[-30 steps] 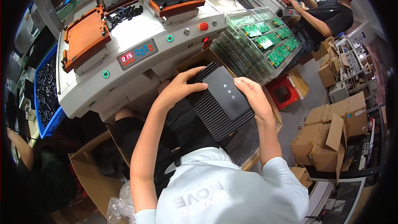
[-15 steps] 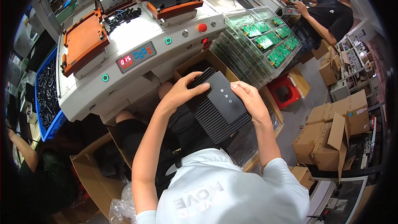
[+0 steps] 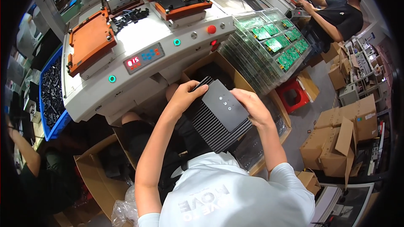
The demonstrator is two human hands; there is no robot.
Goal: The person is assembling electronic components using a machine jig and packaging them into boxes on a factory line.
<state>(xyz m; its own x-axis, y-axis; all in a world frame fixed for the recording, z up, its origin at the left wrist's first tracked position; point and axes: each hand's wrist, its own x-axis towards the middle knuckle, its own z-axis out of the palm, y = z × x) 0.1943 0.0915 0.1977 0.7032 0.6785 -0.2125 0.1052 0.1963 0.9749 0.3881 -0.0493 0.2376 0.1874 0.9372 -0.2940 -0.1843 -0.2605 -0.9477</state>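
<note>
L hand (image 3: 185, 96) and R hand (image 3: 252, 106) both have a closed grip on a stack of black finned plates (image 3: 221, 120), L at its upper-left edge, R at the right edge. Stack is tilted, held above an open cardboard box (image 3: 201, 65), just below the white counter (image 3: 139, 38). Trays of green circuit boards (image 3: 273, 44) sit to the right.

head view | worn on head, looks steeply down | close over the hands | wide fisheye, bench (image 3: 139, 38) ahead
</note>
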